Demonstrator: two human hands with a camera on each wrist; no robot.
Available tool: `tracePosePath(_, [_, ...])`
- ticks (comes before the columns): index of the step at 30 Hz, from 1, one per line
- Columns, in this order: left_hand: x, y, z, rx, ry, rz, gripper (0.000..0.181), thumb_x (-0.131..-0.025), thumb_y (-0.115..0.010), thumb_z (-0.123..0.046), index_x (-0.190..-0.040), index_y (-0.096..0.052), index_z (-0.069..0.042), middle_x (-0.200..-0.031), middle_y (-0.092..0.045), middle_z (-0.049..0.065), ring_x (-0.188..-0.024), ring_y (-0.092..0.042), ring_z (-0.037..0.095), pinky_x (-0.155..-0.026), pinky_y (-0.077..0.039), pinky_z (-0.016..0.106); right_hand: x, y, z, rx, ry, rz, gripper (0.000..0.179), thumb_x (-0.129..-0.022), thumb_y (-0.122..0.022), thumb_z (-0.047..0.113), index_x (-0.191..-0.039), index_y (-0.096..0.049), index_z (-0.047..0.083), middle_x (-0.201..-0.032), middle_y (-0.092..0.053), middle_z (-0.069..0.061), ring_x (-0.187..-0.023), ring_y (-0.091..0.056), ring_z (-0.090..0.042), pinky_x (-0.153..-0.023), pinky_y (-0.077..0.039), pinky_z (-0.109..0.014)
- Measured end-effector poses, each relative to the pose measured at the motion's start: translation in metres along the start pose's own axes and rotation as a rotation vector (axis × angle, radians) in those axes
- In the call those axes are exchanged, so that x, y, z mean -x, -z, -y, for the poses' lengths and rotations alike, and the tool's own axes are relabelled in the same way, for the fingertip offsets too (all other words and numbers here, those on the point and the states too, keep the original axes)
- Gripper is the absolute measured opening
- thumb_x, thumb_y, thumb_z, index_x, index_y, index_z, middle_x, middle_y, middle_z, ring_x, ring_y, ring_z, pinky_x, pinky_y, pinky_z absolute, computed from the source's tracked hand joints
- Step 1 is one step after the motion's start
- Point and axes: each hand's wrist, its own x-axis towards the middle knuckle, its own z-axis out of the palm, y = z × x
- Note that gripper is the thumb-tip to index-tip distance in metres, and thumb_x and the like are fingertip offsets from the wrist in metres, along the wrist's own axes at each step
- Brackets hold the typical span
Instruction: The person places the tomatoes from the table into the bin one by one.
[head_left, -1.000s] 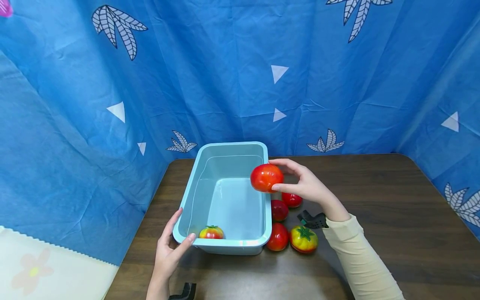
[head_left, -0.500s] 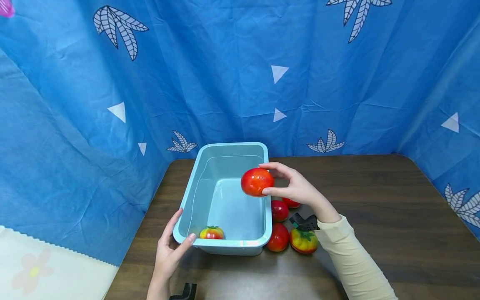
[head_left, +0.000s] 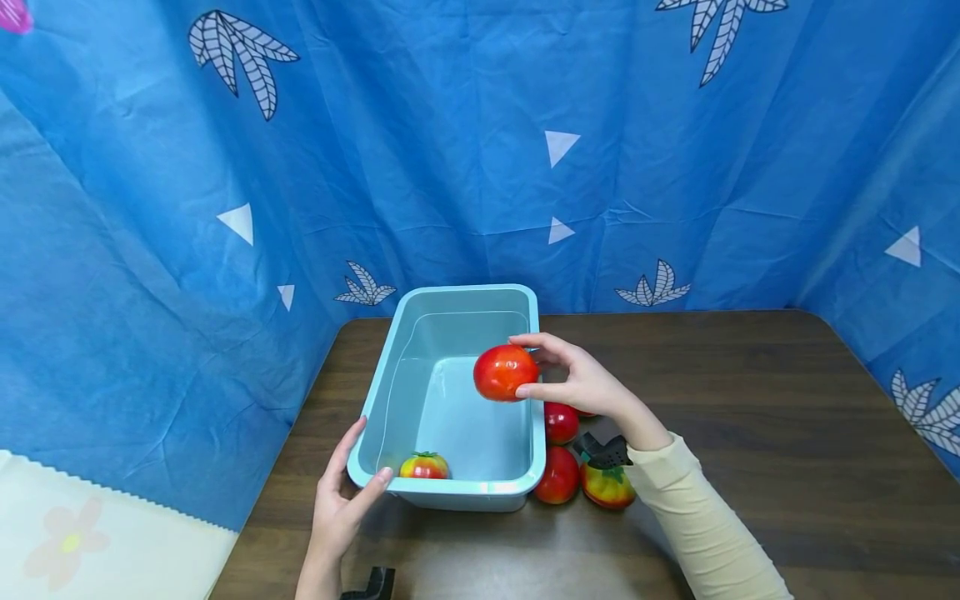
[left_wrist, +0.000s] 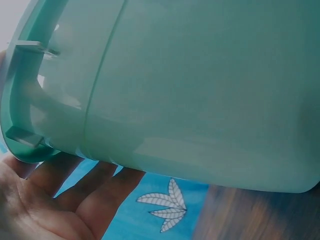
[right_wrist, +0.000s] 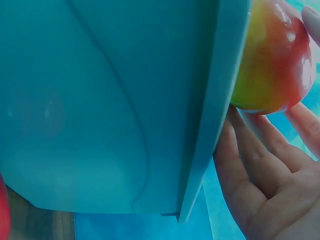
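A pale blue plastic tub (head_left: 459,442) stands on the wooden table. My left hand (head_left: 339,500) holds its near left corner, thumb at the front rim and fingers along the outer side; the left wrist view shows these fingers (left_wrist: 107,187) against the wall. Over the tub's right side, my right hand (head_left: 573,377) grips a shiny red tomato (head_left: 504,373) between thumb and fingers. In the right wrist view this tomato (right_wrist: 272,60) shows a yellow-green side, above the tub's rim. Another tomato (head_left: 424,467), red and yellow with a green top, lies inside at the near end.
Several more tomatoes lie right of the tub: a red one (head_left: 557,475), a darker red one (head_left: 560,422), a yellow-green one (head_left: 607,487) and one mostly hidden behind the right hand. A blue patterned cloth (head_left: 480,167) hangs behind the table (head_left: 750,417).
My right hand has carried the tomato left and slightly nearer, from the tub's right rim to over its inside. The left hand has stayed at the corner.
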Motion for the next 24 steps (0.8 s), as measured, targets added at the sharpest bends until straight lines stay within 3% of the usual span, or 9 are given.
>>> tracePosePath(9, [-0.001, -0.001, 0.000, 0.000, 0.001, -0.008, 0.068, -0.080, -0.064, 0.009, -0.141, -0.041, -0.009, -0.143, -0.037, 0.009, -0.119, -0.043, 0.020, -0.088, -0.045, 0.019, 0.004, 0.004, -0.006, -0.043, 0.030, -0.021, 0.054, -0.084, -0.071, 0.015, -0.133, -0.049, 0.013, -0.132, -0.052, -0.007, -0.111, -0.057, -0.028, -0.087, -0.049, -0.043])
tracePosePath(17, [-0.002, -0.001, -0.001, -0.001, 0.016, -0.011, 0.067, -0.081, -0.064, 0.008, -0.142, -0.041, -0.010, -0.143, -0.038, 0.007, -0.118, -0.044, 0.022, -0.087, -0.046, 0.020, 0.013, 0.014, -0.013, -0.073, -0.025, -0.064, 0.051, -0.085, -0.069, 0.011, -0.132, -0.049, 0.012, -0.129, -0.053, -0.012, -0.108, -0.057, -0.029, -0.081, -0.053, -0.033])
tracePosePath(24, [-0.002, 0.000, -0.002, -0.019, 0.029, -0.020, 0.067, -0.081, -0.063, 0.009, -0.142, -0.041, -0.011, -0.142, -0.038, 0.006, -0.117, -0.044, 0.023, -0.086, -0.048, 0.021, 0.023, 0.027, -0.036, -0.046, -0.054, -0.131, 0.047, -0.087, -0.066, 0.012, -0.131, -0.050, 0.012, -0.129, -0.053, -0.010, -0.109, -0.057, -0.027, -0.084, -0.051, -0.031])
